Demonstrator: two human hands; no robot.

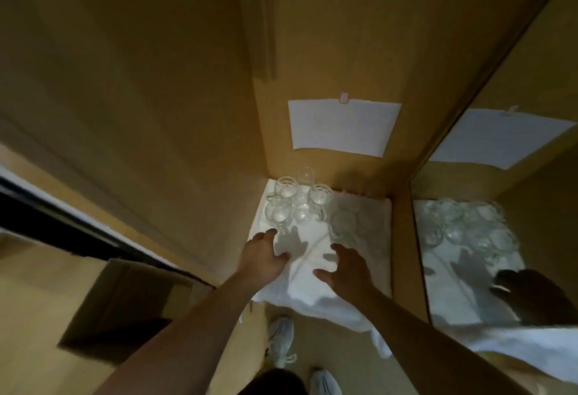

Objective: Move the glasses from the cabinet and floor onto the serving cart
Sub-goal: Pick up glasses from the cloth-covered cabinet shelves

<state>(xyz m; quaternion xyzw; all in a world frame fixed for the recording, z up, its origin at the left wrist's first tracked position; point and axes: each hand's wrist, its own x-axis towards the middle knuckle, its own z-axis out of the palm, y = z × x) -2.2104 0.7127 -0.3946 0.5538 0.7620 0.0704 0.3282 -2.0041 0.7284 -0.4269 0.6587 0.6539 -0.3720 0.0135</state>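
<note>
Hands (305, 264) spread, holding nothing, over bare cloth (312, 285) before corner glasses (297, 203)

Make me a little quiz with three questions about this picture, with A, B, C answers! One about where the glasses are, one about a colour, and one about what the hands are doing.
1. Where do the glasses stand?
A. on a white cloth at the back corner
B. on a shoe
C. in the left hand

2. What colour is the paper sheet taped to the wall?
A. red
B. white
C. black

3. What are the hands doing?
A. each grips a glass
B. both are clenched fists
C. both are open, holding nothing

Answers:
1 A, the glasses cluster on the cloth near the corner.
2 B, the sheet is plain white.
3 C, the left hand and right hand reach with spread fingers and hold nothing.
</note>
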